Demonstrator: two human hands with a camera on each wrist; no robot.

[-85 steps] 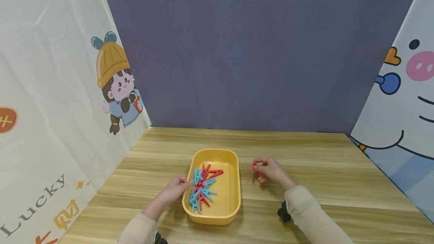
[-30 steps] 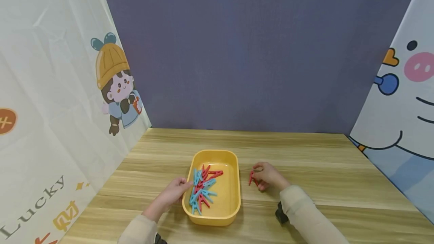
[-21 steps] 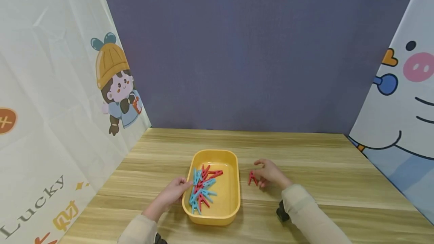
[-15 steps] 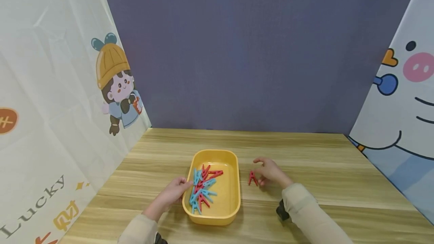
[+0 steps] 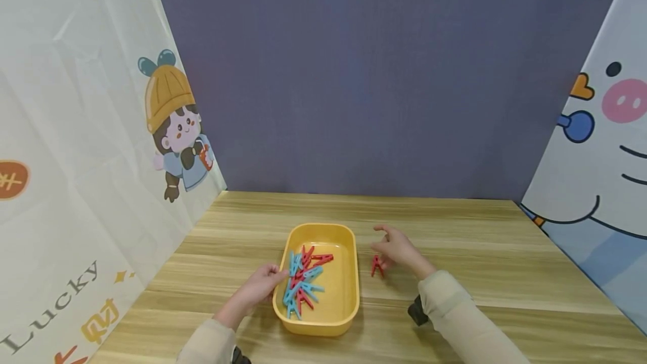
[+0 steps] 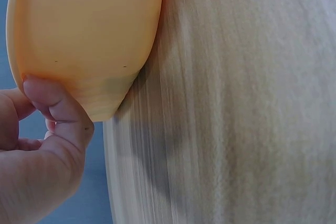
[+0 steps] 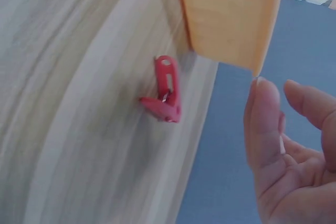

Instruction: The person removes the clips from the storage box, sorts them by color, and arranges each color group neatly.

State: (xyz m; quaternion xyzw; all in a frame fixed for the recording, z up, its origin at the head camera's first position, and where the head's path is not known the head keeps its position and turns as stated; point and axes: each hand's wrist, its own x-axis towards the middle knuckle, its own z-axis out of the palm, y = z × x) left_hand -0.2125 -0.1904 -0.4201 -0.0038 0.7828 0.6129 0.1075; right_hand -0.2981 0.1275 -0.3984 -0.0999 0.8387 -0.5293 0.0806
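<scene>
My left hand (image 5: 260,285) pinches the left rim of a yellow plastic tray (image 5: 341,296), thumb on one side and fingers on the other; the left wrist view shows the tray wall (image 6: 92,24) in that grip. Blue clothespins (image 5: 312,272) and red clothespins (image 5: 322,258) lie heaped in the tray's left half. To the right of the tray, a single red clothespin (image 5: 377,265) rests on the table, its legs spread. My right hand (image 5: 399,249) hovers beside and above it, thumb and fingers apart with nothing between them; the right wrist view shows the clothespin (image 7: 167,93) apart from the fingertips (image 7: 265,95).
The wood-grain table (image 5: 485,274) extends around the tray to a dark blue-grey backdrop (image 5: 354,83). Printed white panels, the left panel (image 5: 76,128) and the right panel (image 5: 596,184), flank the table. Black wrist cameras sit below both cuffs.
The right hand, which held the red clothespin earlier, has set it on the table right of the tray, let go and lifted slightly away. The left hand and tray stay put.
</scene>
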